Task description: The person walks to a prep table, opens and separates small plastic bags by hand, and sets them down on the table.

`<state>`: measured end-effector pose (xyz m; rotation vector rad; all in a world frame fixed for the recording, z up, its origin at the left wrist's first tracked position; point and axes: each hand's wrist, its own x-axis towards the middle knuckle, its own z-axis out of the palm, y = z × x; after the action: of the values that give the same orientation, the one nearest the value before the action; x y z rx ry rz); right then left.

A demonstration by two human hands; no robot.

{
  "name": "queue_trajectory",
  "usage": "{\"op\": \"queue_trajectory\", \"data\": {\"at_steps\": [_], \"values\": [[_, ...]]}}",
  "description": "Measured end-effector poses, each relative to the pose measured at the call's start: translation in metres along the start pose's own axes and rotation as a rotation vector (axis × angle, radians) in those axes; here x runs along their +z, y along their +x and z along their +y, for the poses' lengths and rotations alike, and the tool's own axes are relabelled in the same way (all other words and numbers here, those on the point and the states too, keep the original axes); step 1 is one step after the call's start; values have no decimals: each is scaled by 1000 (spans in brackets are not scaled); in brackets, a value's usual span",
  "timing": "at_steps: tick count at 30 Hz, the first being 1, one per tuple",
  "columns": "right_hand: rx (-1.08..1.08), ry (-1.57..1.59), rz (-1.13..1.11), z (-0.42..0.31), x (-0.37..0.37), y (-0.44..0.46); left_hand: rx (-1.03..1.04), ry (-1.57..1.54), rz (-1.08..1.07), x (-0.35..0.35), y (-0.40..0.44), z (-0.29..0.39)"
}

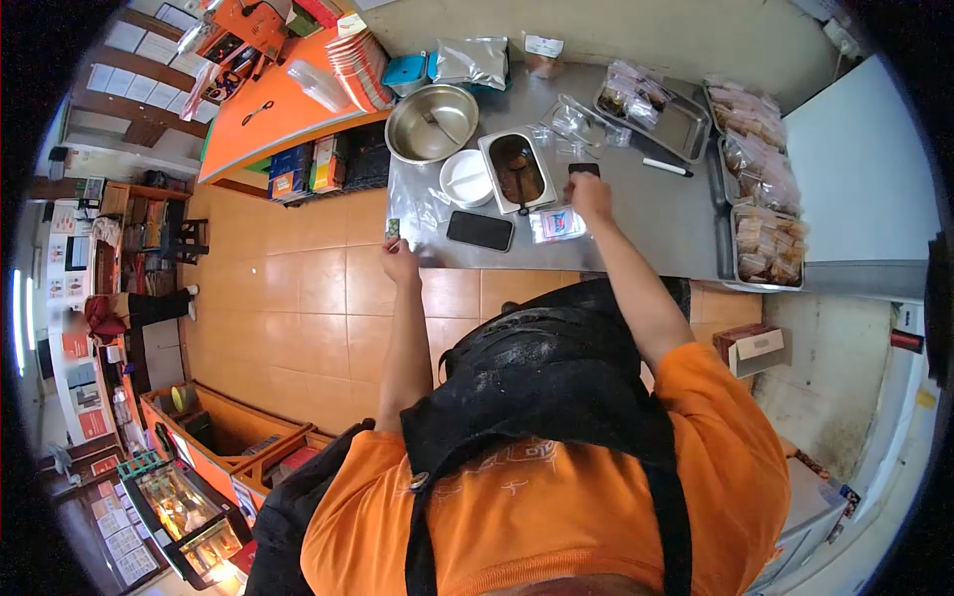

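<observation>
My left hand [400, 263] is closed at the table's left front corner, pinching a small green-patterned piece [394, 228]. My right hand [592, 197] is closed over a small dark rectangular object [584, 170]; its kind is unclear. Just below my right hand lies a clear plastic packet [558, 225] with a blue and red print. Between the hands are a black phone [480, 230] and a steel container [499, 162] of brown sauce with a spoon [521, 189] in it. A round white tub [466, 179] stands beside that container.
A large steel bowl [396, 121] sits at the back left of the steel table [651, 233]. A marker [667, 168], a metal tray [688, 134] and trays of bagged food [767, 243] are to the right. An orange counter [288, 89] adjoins on the left.
</observation>
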<state>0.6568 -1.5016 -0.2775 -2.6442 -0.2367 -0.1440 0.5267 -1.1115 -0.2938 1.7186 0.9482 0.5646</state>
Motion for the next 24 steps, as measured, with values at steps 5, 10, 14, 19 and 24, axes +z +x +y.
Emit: {"op": "queue_trajectory", "data": {"at_steps": [5,10,14,19,24], "values": [[204,538,29,-3,-83,-57,218,69,-548,-30,-79,59],[305,682,-125,-60,-149,-131,254,113,-1106,-55,-205,205],[18,813,-3,-109,-157,-140,345,157,-1167,-32,-213,213],[-63,787,-123,-144,-155,-127,234,37,-1025,-14,-207,192],[-76,742,-167,-158,-149,-127,311,106,-862,-22,-199,188]]}}
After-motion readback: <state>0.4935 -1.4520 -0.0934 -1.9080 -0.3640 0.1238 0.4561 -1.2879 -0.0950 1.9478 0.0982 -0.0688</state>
